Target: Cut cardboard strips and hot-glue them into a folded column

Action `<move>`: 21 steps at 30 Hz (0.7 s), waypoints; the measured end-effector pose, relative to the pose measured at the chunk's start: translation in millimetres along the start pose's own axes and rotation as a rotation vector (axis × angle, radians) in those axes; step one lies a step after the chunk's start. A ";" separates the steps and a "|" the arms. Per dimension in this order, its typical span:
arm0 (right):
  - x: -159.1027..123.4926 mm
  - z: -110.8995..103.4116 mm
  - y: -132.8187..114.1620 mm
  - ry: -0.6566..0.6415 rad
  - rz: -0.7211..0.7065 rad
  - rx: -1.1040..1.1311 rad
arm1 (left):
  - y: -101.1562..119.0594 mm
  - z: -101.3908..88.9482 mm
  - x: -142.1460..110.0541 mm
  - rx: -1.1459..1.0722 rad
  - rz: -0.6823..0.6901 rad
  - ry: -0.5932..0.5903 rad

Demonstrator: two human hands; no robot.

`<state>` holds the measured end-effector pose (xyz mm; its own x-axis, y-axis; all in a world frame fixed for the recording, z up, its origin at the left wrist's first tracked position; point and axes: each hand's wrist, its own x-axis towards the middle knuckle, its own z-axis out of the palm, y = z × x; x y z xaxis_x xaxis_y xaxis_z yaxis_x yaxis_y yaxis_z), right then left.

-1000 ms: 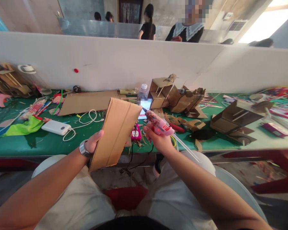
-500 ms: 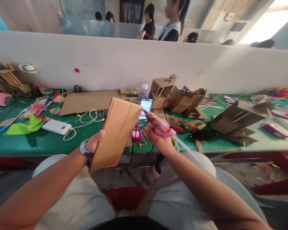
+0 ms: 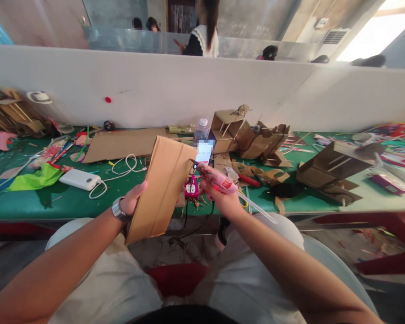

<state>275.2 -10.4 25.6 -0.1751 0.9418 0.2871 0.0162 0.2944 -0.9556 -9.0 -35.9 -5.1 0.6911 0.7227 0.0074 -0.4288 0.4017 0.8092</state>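
My left hand [image 3: 135, 199], with a metal watch [image 3: 120, 210] on the wrist, grips a folded cardboard piece [image 3: 160, 189] from its left side and from behind. The piece is held tilted above the front edge of the table. In my right hand [image 3: 224, 198] is a pink hot glue gun [image 3: 218, 178], with a clear glue stick [image 3: 258, 208] jutting from its back and a red light showing. Its dark nozzle is at the right edge of the cardboard, near the top; I cannot tell whether it touches.
Beyond the hands stand a lit phone [image 3: 203, 152], a bottle [image 3: 201, 130] and cardboard constructions [image 3: 229, 128]. A power bank [image 3: 80, 179] with a white cable lies left. Another cardboard structure [image 3: 330, 168] sits right. A white partition [image 3: 155, 90] backs the green table, with people behind it.
My right hand has moved the glue gun left and slightly down, bringing its nozzle to the cardboard's right edge. The left hand and cardboard stay nearly still. A person behind the partition has moved left.
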 end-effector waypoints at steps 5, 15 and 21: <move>0.0 -0.2 -1.6 0.062 0.034 0.119 | 0.2 1.2 0.4 0.020 -0.011 -0.039; -0.5 -1.4 -3.6 0.121 0.025 0.188 | 1.5 8.6 -1.7 0.014 0.029 0.009; 2.7 0.3 -8.5 0.255 -0.053 0.064 | 6.2 15.1 0.6 0.035 0.050 0.005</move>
<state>274.2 -10.4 34.5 0.0800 0.9382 0.3368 -0.0506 0.3413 -0.9386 -2.4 -41.4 8.8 0.6662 0.7444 0.0458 -0.4426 0.3451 0.8277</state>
